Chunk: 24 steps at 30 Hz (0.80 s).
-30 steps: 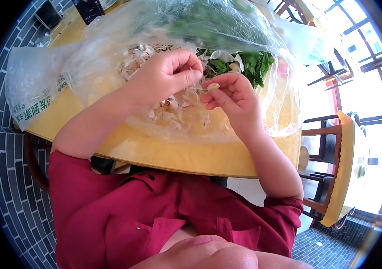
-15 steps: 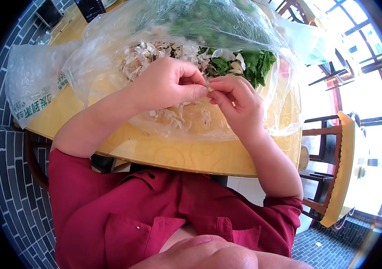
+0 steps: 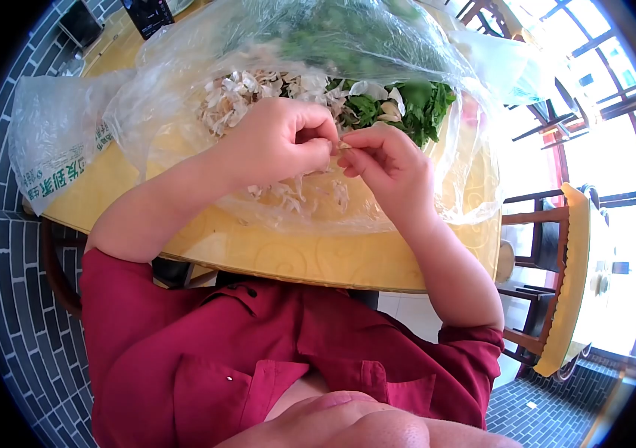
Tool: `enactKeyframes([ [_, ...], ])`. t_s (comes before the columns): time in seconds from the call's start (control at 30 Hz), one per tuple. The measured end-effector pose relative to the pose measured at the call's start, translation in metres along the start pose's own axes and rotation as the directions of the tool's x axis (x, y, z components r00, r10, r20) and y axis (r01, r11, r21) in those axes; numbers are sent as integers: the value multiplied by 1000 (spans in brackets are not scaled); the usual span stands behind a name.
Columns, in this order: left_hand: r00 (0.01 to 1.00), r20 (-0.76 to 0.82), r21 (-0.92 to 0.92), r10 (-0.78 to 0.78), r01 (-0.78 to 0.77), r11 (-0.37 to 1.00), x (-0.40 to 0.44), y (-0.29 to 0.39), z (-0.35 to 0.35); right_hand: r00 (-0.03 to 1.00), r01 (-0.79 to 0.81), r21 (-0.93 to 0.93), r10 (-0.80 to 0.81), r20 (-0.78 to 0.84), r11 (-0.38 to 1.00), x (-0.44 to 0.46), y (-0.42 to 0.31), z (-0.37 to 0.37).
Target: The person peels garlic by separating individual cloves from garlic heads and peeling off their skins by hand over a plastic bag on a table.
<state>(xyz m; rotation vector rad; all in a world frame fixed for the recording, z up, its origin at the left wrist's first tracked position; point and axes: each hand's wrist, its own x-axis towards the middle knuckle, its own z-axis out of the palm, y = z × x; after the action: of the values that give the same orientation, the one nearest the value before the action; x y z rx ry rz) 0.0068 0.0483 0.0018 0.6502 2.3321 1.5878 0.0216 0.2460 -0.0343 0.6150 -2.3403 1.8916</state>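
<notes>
My left hand (image 3: 286, 142) and my right hand (image 3: 390, 168) meet over the table, fingertips almost touching. Between the pinched fingers of the right one is a small pale garlic clove (image 3: 343, 147). The thumb and curled fingers of the left close right beside it; what they pinch is hidden. Papery garlic skins (image 3: 232, 97) lie heaped on clear plastic behind the left hand, with more scattered skins (image 3: 288, 196) below the wrists. Beyond the right hand are green leaves (image 3: 430, 108) with pale garlic pieces (image 3: 391, 110) on them.
A clear plastic bag (image 3: 318, 45) covers more greens on the yellow table (image 3: 280, 257). At the left lies a printed plastic bag (image 3: 56, 142). A phone (image 3: 147, 16) stands at the back left. Chairs and another yellow-covered table (image 3: 566, 284) are at the right.
Both hands have shifted slightly left, and the left fingertips have drawn back a little from the clove. The clove shows less between the fingers.
</notes>
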Motion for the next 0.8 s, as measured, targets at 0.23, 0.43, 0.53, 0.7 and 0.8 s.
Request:
enactKeyframes([
  [0.23, 993, -87, 42, 78, -75, 996, 2, -4, -4, 976, -202, 533, 214, 39, 821, 5, -8, -8],
  [0.43, 988, -144, 38, 55, -50, 998, 6, -7, -11, 966, -242, 708, 230, 114, 663, 6, -8, -14],
  [0.53, 963, -164, 230, 212, -172, 958, 7, -9, -10, 956, -291, 660, 241, 168, 693, 5, -9, -12],
  [0.7, 949, -133, 281, 284, -239, 930, 4, -4, -7, 958, -287, 627, 223, 181, 724, 5, -6, -11],
  [0.8, 941, -153, 273, 301, -253, 928, 2, -2, -6, 948, -317, 599, 259, 184, 736, 5, -8, -11],
])
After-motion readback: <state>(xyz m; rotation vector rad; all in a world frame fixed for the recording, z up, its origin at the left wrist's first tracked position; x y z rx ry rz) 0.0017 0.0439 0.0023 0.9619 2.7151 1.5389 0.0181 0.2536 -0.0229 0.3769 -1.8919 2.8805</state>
